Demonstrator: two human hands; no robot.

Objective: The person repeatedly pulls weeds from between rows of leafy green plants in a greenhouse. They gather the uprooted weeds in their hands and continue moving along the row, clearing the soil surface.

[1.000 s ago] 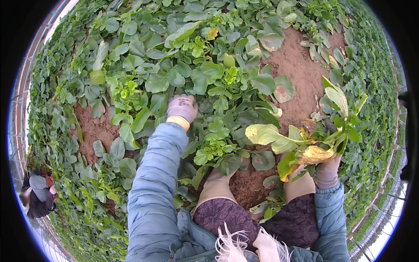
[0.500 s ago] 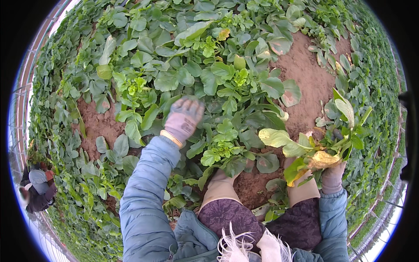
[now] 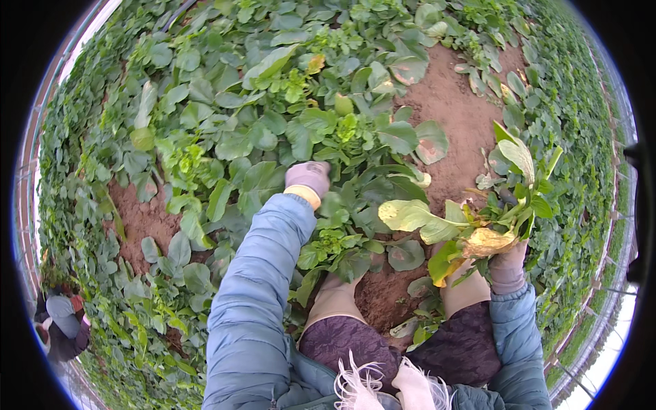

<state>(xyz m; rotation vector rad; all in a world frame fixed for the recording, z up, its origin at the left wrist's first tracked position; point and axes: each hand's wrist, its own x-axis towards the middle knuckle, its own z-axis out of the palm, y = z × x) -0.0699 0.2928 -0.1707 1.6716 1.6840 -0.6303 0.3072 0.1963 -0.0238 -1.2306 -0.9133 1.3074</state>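
Observation:
My left hand (image 3: pixel 310 176), in a grey-mauve glove with a yellowish cuff, reaches into the dense green leafy plants (image 3: pixel 263 140) in front of me. Leaves cover its fingers, so what they touch is hidden. At the right, my gloved right hand (image 3: pixel 508 266) is closed round a bunch of picked leaves (image 3: pixel 488 244). Some of these are pale green, and others are yellow or browned and withered. The bunch is held above the plants beside my right leg, with one long pale leaf sticking out to the left.
Bare reddish soil (image 3: pixel 447 102) shows between the rows on the right, with another soil patch (image 3: pixel 145 217) on the left. My boots (image 3: pixel 336 298) stand among the plants. Another person (image 3: pixel 66 324) is bent over at the far left. A white fringed scarf (image 3: pixel 413 386) hangs in front of me.
My left hand has moved right and deeper into the leaves, its fingers now hidden. My right hand keeps its bunch. The whole view has shifted slightly.

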